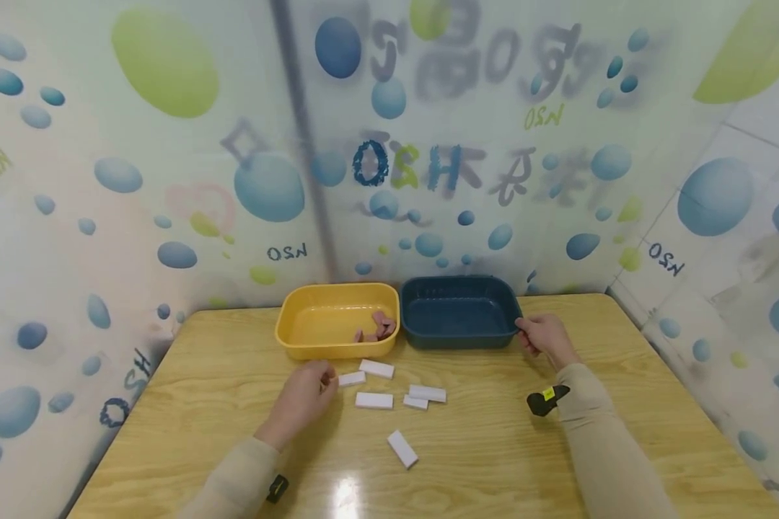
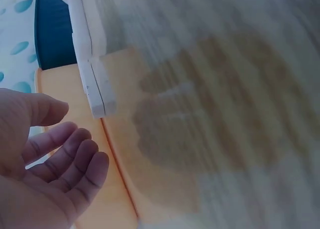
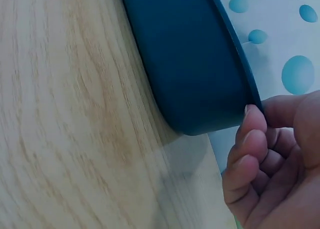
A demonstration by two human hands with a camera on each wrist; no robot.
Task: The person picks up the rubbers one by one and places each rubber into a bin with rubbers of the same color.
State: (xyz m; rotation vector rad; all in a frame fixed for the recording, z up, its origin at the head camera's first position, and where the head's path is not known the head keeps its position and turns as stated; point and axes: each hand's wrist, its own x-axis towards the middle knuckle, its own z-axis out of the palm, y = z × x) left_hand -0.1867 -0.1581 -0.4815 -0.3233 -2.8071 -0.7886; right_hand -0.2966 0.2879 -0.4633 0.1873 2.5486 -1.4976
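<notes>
My right hand [image 1: 545,337] pinches the rim of a dark blue plastic basin [image 1: 457,340] at its front right corner. In the right wrist view, thumb and fingertips meet on the edge of that basin [image 3: 190,64]. My left hand [image 1: 305,396] hovers in front of a yellow basin [image 1: 334,351], its fingers loosely bent. The left wrist view shows a gap between its thumb and fingers [image 2: 82,154], with nothing held. Closest to it is a white rectangular block [image 1: 352,379]. Several similar white blocks [image 1: 374,401] lie to the right, one partly resting on another.
Small reddish-brown pieces [image 1: 381,328] lie in the right end of the yellow basin. Both basins stand side by side at the back of the wooden table [image 1: 493,447], against a patterned wall covering [image 1: 389,209]. One white block [image 1: 402,449] lies nearer the front.
</notes>
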